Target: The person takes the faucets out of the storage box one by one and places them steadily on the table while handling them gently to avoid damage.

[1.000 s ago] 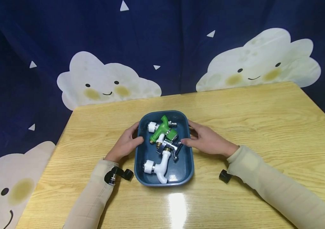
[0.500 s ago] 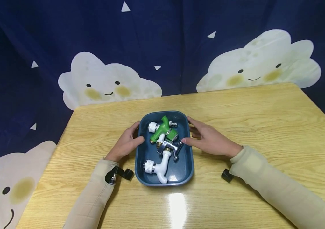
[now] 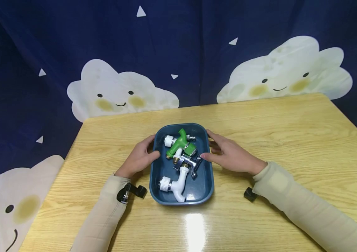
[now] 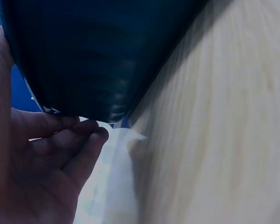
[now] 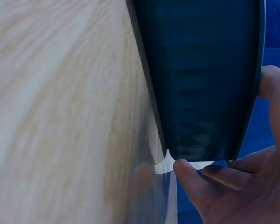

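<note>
A dark blue plastic bin [image 3: 197,196] stands on the wooden table, between the two hands. My left hand [image 3: 138,157] holds its left side, thumb over the rim and fingers along the outer wall; the left wrist view shows the fingertips [image 4: 100,133] at the wall's far end. On the opposite side my right hand [image 3: 230,154] grips likewise, its thumb tip inside the rim near a chrome tap [image 3: 189,161]. Also in the bin are a green tap [image 3: 179,144], a white tap [image 3: 179,182] at the near end, and a second white-handled tap [image 3: 169,140] partly hidden under the green one.
Light wooden table [image 3: 276,133] surrounds the bin on every side. Behind it hangs a dark blue curtain [image 3: 194,45] with printed clouds. Black wrist-camera mounts [image 3: 131,191] project from the sleeves beside the bin.
The right hand has shifted slightly to the right, its thumb still over the rim. The head view has tilted a little; bin and taps keep their arrangement.
</note>
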Demonstrator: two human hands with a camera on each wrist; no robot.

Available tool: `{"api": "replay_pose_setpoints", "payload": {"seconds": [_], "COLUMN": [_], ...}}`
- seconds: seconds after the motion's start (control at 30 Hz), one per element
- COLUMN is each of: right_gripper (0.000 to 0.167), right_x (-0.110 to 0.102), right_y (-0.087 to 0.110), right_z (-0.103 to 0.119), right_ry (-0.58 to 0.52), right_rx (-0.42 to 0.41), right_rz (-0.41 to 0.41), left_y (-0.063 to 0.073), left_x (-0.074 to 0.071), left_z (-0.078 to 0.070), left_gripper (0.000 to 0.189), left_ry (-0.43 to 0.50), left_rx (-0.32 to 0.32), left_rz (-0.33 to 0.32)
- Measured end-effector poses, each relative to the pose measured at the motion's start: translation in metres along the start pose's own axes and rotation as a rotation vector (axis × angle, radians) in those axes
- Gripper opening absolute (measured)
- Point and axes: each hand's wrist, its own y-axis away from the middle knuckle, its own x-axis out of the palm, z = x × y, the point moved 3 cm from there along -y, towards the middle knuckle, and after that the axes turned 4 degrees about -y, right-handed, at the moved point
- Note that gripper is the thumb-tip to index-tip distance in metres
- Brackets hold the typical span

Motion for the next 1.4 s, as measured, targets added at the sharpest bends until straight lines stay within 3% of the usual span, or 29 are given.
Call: {"api": "replay_pose_setpoints", "payload": {"seconds": [0.23,0.6,1.0,1.23,1.4], "right_gripper": [0.095,0.096,0.098,0.097,0.094], "right_x": [0.001,-0.001,-0.004,-0.004,-0.001], "right_y": [-0.001,0.003,0.007,0.010,0.011], "right_z": [0.001,0.005,0.011,0.018,0.024], "right_ry": [0.003,0.151,0.231,0.295,0.349], "right_rx": [-0.003,-0.017,-0.030,-0.069,-0.125], "right_rz": [-0.002,-0.047,-0.043,-0.080,-0.107], "left_y": [0.002,0.004,0.006,0.005,0.005], "left_x": [-0.004,-0.008,-0.012,-0.012,-0.012], "left_z": [-0.006,-0.015,-0.021,-0.022,-0.022], "left_gripper": [0.057,0.057,0.054,0.025,0.019], "left_ry": [-0.208,-0.374,-0.458,-0.488,-0.506], "left_rx": [0.038,0.026,0.018,0.013,0.039], "left_rz": [-0.019,-0.023,-0.035,-0.050,-0.055]}}
